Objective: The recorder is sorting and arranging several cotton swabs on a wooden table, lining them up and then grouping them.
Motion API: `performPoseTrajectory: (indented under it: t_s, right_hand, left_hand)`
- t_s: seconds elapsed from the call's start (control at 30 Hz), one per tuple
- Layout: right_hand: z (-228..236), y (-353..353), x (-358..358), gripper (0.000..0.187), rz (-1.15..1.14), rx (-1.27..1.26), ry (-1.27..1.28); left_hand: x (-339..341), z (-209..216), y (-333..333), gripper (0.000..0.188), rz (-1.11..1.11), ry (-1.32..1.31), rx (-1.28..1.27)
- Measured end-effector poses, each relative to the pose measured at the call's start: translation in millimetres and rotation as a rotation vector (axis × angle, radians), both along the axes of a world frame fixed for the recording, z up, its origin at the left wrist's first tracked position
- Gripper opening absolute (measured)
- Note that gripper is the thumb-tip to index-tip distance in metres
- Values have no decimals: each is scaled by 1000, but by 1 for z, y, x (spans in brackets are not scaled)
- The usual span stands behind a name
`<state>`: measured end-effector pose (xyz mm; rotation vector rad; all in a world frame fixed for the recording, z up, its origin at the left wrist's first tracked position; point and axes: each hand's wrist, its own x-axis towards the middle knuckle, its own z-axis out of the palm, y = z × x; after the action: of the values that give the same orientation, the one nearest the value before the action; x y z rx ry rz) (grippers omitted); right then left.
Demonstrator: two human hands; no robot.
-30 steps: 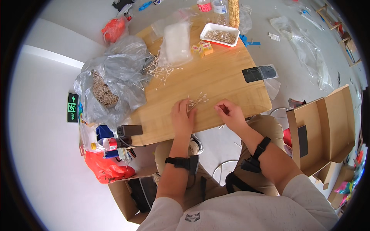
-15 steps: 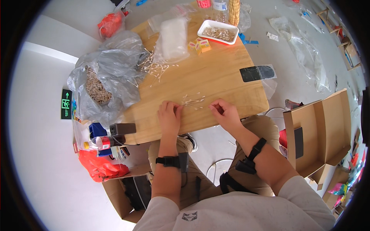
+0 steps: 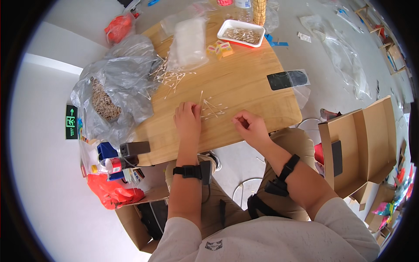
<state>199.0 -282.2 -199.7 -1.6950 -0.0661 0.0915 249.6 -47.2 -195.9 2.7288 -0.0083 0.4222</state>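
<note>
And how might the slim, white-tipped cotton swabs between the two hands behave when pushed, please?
The slim cotton swabs are probably light, being thin; likely stiff, since they look straight; and, lying crossed, may shift together.

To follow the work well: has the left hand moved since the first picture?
Yes, the left hand has moved a little to the left, judged against the white tray.

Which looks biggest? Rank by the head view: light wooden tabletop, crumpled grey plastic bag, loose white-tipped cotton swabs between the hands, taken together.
1. Light wooden tabletop
2. Crumpled grey plastic bag
3. White-tipped cotton swabs
</note>
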Motion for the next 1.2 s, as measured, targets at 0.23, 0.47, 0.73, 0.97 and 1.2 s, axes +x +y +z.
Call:
performPoseTrajectory:
  t_s: [0.23, 0.47, 0.73, 0.97, 1.2]
  right_hand:
    - [2, 1, 5, 33, -73, -245, -446]
    - [10, 5, 1, 50, 79, -496, -396]
    - [3, 15, -4, 73, 258, -921, -507]
    - [5, 17, -4, 70, 243, -952, -479]
    - [2, 17, -3, 65, 199, -863, -482]
  left_hand:
    - [-2, 10, -39, 48, 63, 25, 113]
    - [9, 13, -46, 50, 109, 154, 189]
    - [16, 4, -15, 36, -40, 268, -43]
    - [15, 6, -7, 23, -84, 326, -297]
    - [24, 13, -3, 12, -237, 178, -316]
